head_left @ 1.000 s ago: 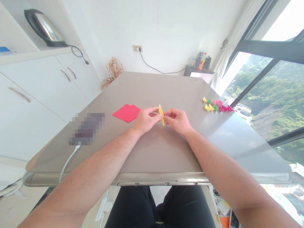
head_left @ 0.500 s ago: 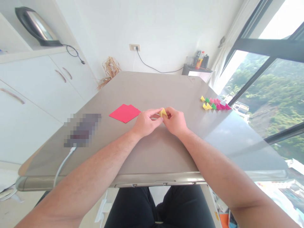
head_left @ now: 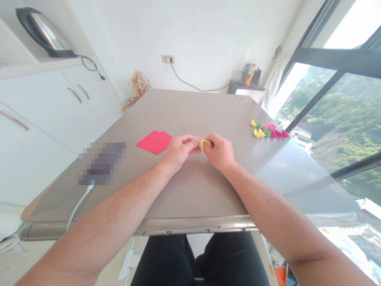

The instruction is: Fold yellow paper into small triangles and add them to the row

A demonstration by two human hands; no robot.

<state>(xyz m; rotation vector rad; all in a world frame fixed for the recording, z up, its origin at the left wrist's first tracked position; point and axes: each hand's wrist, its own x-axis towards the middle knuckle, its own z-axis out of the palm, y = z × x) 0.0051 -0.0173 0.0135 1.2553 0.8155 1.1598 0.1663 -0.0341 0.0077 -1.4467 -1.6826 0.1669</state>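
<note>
Between my two hands, just above the middle of the table, is a small piece of folded yellow paper. My left hand pinches its left edge between thumb and fingers. The right side is gripped by my right hand, whose fingers are closed and partly cover it. Red square paper sheets lie overlapping just left of my left hand. Far to the right, several small folded paper pieces in yellow, green, pink and magenta stand in two rows.
A blurred-out dark object with a white cable lies at the table's left. An electric kettle stands on the shelf. Bottles stand on a small cabinet behind the table. A window borders the right side.
The yellow folded paper has turned in my hands. My left fingers have shifted to its left edge and pressed together, while my right fingers have curled further around it.
</note>
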